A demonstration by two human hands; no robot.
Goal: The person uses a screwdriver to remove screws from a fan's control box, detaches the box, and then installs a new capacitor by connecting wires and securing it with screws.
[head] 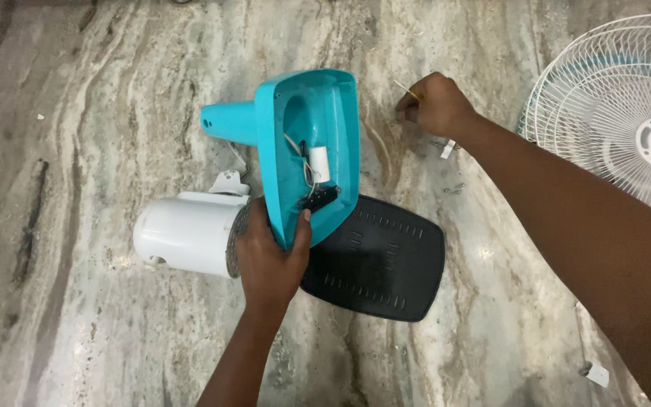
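My left hand (269, 260) grips the lower edge of a turquoise fan base (314, 128) turned on its side, its hollow inside facing me with wires and a white capacitor (319, 164) showing. The white motor housing (186, 232) lies just left of that hand. A black bottom cover plate (386, 260) rests flat on the floor under the base's lower corner. Farther right, my right hand (435, 104) is closed on a thin screwdriver (407, 90), its tip sticking out to the left, just above the floor.
A white wire fan guard (627, 105) with blue blades behind it lies at the right edge. Small screws (453, 188) and a white clip (448, 149) are scattered on the streaked marble floor (99, 113). A white plug piece (597, 373) sits at the lower right.
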